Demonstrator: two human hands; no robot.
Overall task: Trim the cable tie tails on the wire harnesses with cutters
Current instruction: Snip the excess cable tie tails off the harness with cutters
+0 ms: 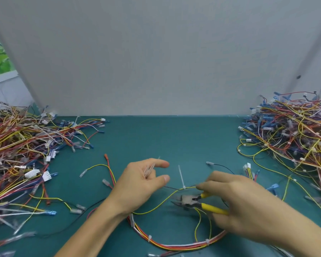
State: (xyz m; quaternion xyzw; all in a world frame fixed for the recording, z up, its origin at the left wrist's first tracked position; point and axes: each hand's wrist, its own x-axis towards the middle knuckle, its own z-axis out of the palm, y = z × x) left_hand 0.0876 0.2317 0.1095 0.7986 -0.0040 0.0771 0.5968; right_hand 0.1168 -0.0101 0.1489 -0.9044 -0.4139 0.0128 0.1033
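Right hand (pixel 237 204) gripping yellow cutters (pixel 196 201), jaws apart, left hand (pixel 139 184) curled round clear tie tails (pixel 149 170)

Even, soft overhead light; the teal tabletop (pixel 174 138) shows only faint shadows and no glare. Wide-angle bending curves the edges. Both hands and the frame's lower corners look slightly blurred.
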